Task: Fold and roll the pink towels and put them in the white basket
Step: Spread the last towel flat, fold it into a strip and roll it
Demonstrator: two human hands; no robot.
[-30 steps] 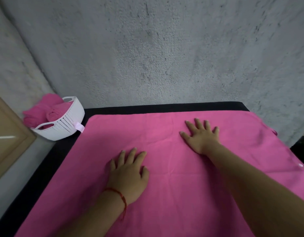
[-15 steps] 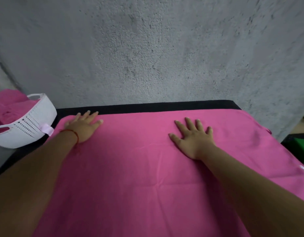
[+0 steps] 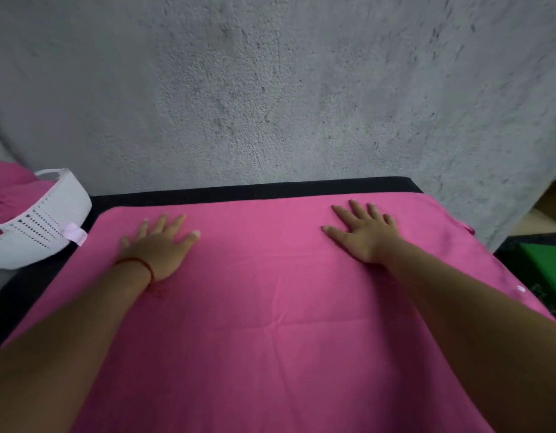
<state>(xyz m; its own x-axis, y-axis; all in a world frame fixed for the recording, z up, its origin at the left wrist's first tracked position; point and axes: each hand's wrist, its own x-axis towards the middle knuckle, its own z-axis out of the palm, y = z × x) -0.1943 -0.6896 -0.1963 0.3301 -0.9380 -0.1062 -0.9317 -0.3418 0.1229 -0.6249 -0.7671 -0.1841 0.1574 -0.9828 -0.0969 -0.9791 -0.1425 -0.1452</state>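
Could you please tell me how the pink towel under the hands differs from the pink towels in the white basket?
The spread towel lies flat and open across the black table; the basket towels are bundled up inside the white basket. The left hand and right hand rest flat on the spread towel; no hand touches the basket towels. Both are the same bright pink.
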